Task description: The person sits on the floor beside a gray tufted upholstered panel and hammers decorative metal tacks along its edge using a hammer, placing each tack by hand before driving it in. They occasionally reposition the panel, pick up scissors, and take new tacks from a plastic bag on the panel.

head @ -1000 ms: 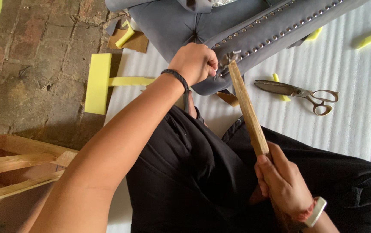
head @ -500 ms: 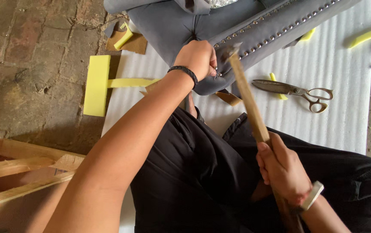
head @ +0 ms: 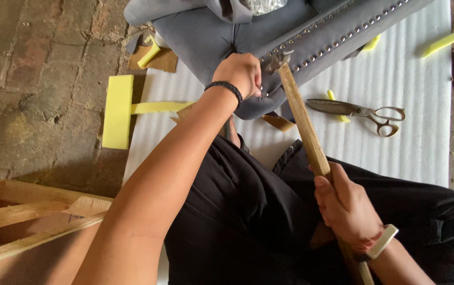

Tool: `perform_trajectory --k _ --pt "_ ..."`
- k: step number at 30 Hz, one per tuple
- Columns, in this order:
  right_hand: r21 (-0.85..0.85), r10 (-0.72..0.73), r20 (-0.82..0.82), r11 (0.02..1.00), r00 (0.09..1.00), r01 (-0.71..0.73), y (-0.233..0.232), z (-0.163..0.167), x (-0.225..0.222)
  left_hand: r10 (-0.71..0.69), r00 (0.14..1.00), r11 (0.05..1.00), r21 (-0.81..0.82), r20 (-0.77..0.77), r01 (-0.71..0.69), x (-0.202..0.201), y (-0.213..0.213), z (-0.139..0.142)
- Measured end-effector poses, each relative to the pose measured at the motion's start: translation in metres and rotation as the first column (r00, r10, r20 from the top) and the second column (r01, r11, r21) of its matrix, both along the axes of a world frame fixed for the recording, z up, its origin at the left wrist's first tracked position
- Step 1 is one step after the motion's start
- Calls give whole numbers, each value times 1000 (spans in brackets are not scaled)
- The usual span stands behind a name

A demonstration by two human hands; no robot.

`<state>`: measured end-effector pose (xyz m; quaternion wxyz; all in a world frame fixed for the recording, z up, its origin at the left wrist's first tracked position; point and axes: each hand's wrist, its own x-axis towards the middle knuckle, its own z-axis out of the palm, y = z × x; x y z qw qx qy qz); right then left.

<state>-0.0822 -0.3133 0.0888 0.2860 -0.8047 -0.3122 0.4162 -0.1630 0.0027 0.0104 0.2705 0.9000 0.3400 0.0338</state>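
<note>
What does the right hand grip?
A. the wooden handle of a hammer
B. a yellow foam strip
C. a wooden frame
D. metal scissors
A: the right hand wraps the long wooden handle of the hammer, while the metal scissors lie untouched on the white sheet.

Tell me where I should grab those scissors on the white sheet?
Take the scissors by the looped handles at their right end, coming from the right. They lie flat and shut, blades pointing left toward the hammer, so the loops are the safe, free end.
</note>
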Motion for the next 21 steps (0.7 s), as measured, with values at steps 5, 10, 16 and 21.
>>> perform_trajectory --k 5,10,16,21 --pt "-102 -28 -36 995 999 24 -3 -10 3 -8 1000 997 73 1 8 3 3 -1" --pt "-231 25 -15 973 1000 -28 -5 -12 6 -10 1000 1000 26 -29 11 5 6 -5" --pt "-71 4 -80 997 997 -9 -2 -4 2 -123 975 989 -55 183 135 -14 15 -8" --pt "112 -175 -229 972 958 205 -1 -5 -3 214 926 892 -449 312 -55 -52 33 -5"
